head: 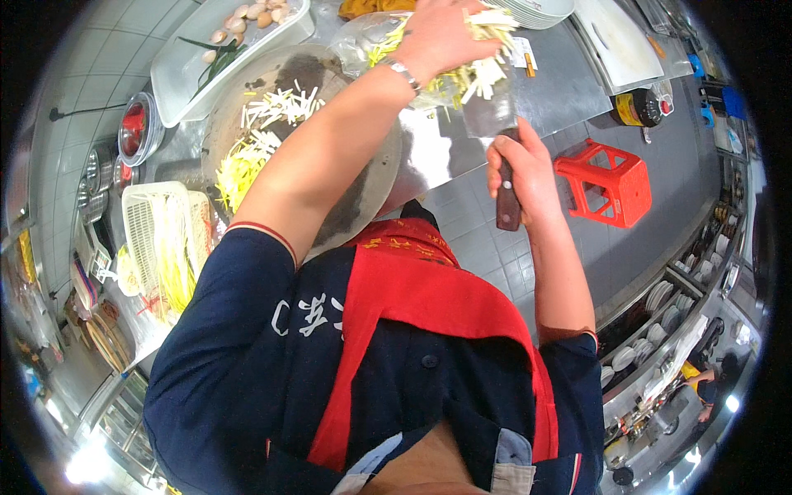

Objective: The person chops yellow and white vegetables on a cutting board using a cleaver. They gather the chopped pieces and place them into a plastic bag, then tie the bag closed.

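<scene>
My right hand [523, 170] grips the dark wooden handle of a cleaver [492, 111], its broad steel blade pointing away from me. Cut yellow-white chives [486, 77] lie on and over the blade. My left hand [439, 40] bears on these chives from above, its fingertips partly hidden, beside a clear plastic bag [359, 40] with more cut pieces. Under my left forearm is a round chopping block [377, 179] with two piles of cut chives [238, 170]. Uncut yellow chives [173, 266] lie in a white plastic basket [148, 216] on the left.
A white plastic tub [170, 93] holds eggs and green leaves. Stacked plates [538, 15] and a white cutting board [619, 46] are at the back. A red plastic stool [606, 182] and a dark bottle [637, 107] are at right. A person [705, 390] is far off at lower right.
</scene>
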The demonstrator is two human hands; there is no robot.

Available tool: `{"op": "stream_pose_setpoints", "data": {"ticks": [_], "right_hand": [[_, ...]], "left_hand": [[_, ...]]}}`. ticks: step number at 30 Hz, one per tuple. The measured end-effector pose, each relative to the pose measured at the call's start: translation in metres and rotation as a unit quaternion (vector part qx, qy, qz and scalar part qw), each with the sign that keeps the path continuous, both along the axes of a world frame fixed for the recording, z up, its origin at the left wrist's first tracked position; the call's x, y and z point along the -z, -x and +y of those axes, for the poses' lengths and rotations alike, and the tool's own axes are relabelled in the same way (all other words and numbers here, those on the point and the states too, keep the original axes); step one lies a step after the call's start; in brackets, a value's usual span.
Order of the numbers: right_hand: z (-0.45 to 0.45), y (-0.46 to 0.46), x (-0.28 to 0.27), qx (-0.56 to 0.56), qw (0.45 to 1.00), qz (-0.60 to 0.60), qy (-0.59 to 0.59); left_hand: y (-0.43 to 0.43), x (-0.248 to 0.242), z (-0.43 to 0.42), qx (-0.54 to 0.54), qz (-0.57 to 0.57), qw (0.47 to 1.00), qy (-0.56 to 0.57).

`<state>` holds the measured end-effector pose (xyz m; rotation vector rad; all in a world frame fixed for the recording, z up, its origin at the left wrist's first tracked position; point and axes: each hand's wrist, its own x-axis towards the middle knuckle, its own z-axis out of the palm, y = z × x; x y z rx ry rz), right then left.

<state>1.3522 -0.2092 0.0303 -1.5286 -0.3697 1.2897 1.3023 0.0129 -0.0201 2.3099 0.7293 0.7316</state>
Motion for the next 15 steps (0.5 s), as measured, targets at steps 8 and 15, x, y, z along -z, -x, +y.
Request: {"op": "stream_pose_setpoints", "data": {"ticks": [8,15], "right_hand": [[0.050,-0.027,0.069,-0.162,0.982,-0.071,0.065],[0.050,-0.062,0.086,-0.304,0.815,-0.479,0.117]], "left_hand": [[0.036,0.113,0.036,-0.095,0.008,0.995,0.005],[0.040,0.120,0.058,0.024,0.282,0.959,-0.006]]}}
